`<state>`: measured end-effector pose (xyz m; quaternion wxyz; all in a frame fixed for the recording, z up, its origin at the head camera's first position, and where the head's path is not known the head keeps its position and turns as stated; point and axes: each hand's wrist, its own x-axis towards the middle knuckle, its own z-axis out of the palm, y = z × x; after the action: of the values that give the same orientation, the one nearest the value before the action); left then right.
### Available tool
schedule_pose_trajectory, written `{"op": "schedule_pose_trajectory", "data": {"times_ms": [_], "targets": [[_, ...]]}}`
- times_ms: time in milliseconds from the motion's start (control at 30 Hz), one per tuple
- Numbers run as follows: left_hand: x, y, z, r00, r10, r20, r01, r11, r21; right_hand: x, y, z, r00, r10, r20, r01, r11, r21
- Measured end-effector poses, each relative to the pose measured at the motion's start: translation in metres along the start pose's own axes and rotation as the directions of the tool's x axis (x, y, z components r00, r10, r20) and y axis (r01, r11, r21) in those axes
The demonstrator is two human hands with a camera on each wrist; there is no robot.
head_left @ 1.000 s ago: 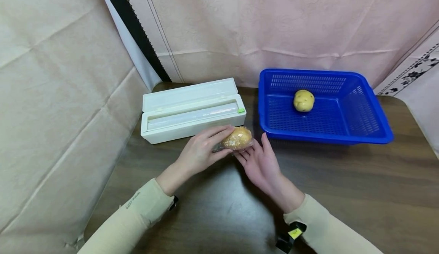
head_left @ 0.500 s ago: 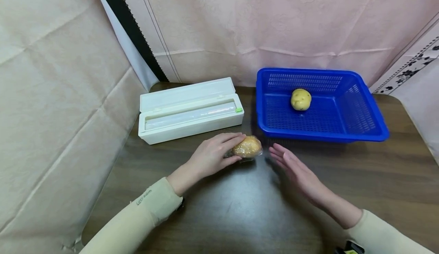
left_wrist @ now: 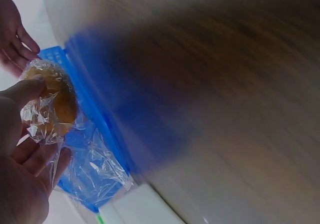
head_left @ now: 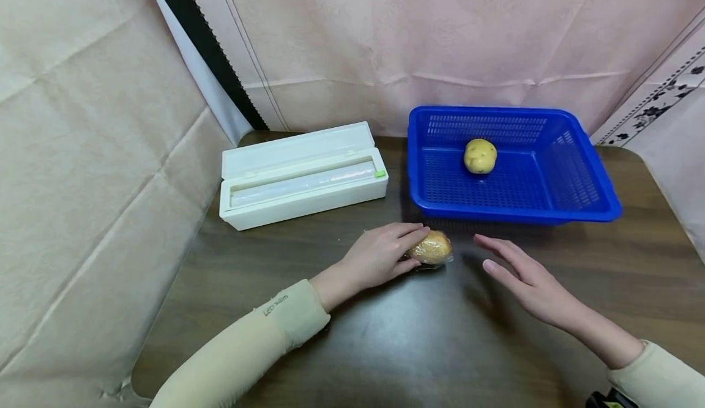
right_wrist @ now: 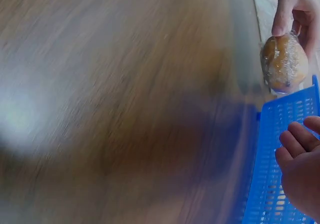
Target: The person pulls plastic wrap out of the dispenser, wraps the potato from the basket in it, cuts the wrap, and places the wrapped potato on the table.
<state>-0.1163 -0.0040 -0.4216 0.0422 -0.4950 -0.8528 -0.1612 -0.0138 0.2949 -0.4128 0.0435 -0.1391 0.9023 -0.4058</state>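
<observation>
Head view shows the left hand gripping a round, golden-yellow lump wrapped in clear, shiny plastic, with thumb and fingers pinching one side; loose clear plastic film hangs by those fingers in the left wrist view. A second ago the right hand was touching the lump too; now it is apart, fingers fairly straight, holding nothing. The lump has moved right, so the left hand seems to have the carrying job alone. It is near the front of a blue plastic basket, outside it; I can't tell if it touches the brown wooden table. A bare, round, pale-yellow potato sits inside the basket. Farther left is a long white box, lid up, with a clear film roll inside.
</observation>
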Motion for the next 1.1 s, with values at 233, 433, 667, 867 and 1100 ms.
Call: {"op": "schedule_pose_trajectory", "data": {"times_ms": [233,433,667,867,1100], "targets": [[0.02,0.011,0.014,0.999,0.013,0.037,-0.015,0.998,0.058,-0.006,0.009,-0.005,0.999,-0.038,-0.027,0.034,0.99,-0.136],[0.027,0.019,0.02,0.998,0.024,0.067,-0.029,0.996,0.079,-0.009,0.013,-0.011,0.999,-0.031,-0.027,0.026,0.985,-0.169],[0.027,0.025,0.028,0.994,0.011,0.113,-0.019,0.997,0.074,-0.012,0.016,-0.014,0.997,-0.057,-0.047,0.048,0.985,-0.167],[0.024,0.025,0.03,0.995,-0.006,0.101,0.001,0.999,0.051,-0.01,0.018,-0.01,0.992,-0.117,-0.053,0.106,0.98,-0.17],[0.022,0.023,0.027,0.996,-0.02,0.087,0.018,0.999,0.026,-0.004,0.017,-0.005,0.99,-0.138,-0.021,0.131,0.971,-0.202]]}}
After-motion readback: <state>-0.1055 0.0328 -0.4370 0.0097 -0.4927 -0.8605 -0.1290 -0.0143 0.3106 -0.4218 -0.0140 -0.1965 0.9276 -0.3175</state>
